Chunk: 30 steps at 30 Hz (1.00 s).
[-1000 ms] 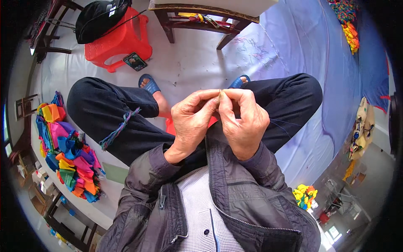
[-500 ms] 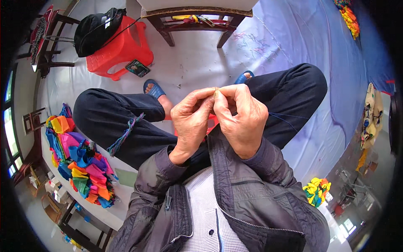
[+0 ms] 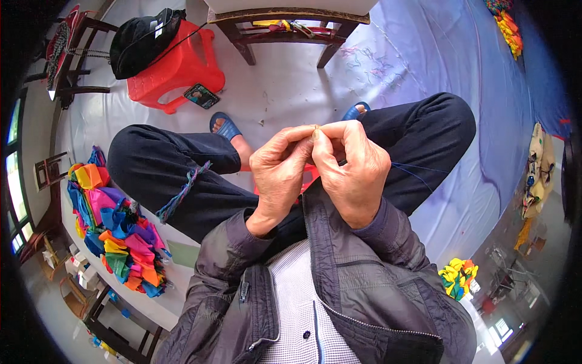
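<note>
Over my lap, my left hand (image 3: 279,176) and my right hand (image 3: 356,173) meet at the fingertips. Each pinches with thumb and forefinger, the other fingers curled in. Whatever sits between the tips is too small to make out. A thin blue thread (image 3: 418,167) runs out from behind my right hand across my right thigh; its near end is hidden by the hand. Across my left thigh lies a twisted bundle of blue, green and purple threads (image 3: 185,191), apart from both hands.
A red plastic stool (image 3: 148,91) bears a black bag-like item (image 3: 142,45), with a phone (image 3: 201,96) beside it. Ahead stands a wooden-legged stool or table (image 3: 291,17). Bright cloth pieces (image 3: 121,239) are heaped at left, a yellow bunch (image 3: 458,278) at right. Thread scraps (image 3: 370,64) dot the floor sheeting.
The whole view has shifted very slightly. My hands keep the same fingertip pinch, and nothing has visibly been taken hold of or let go.
</note>
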Each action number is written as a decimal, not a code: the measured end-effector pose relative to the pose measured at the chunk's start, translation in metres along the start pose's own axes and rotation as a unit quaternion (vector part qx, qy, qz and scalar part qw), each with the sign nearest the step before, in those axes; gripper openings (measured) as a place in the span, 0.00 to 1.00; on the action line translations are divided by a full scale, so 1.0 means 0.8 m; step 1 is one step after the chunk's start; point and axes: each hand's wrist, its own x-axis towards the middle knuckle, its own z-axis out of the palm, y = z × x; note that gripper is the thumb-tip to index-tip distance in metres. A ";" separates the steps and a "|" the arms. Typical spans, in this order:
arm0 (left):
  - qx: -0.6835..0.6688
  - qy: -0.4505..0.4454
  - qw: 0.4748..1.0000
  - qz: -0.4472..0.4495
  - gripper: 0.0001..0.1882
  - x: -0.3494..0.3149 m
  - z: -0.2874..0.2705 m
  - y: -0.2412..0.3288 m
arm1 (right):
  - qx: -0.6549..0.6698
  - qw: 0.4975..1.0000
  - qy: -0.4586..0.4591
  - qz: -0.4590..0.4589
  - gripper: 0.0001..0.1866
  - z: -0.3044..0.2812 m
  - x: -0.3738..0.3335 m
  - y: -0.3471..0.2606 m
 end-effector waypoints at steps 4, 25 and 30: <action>-0.005 -0.004 1.000 -0.001 0.09 0.000 -0.001 0.001 | 0.000 1.000 -0.005 0.006 0.07 0.001 -0.001 0.000; -0.006 0.000 1.000 -0.002 0.09 0.001 -0.001 -0.003 | -0.013 1.000 -0.005 0.015 0.07 0.001 -0.002 -0.002; 0.001 0.001 1.000 -0.002 0.09 0.001 0.000 -0.002 | -0.003 1.000 -0.002 0.018 0.06 0.000 -0.002 -0.001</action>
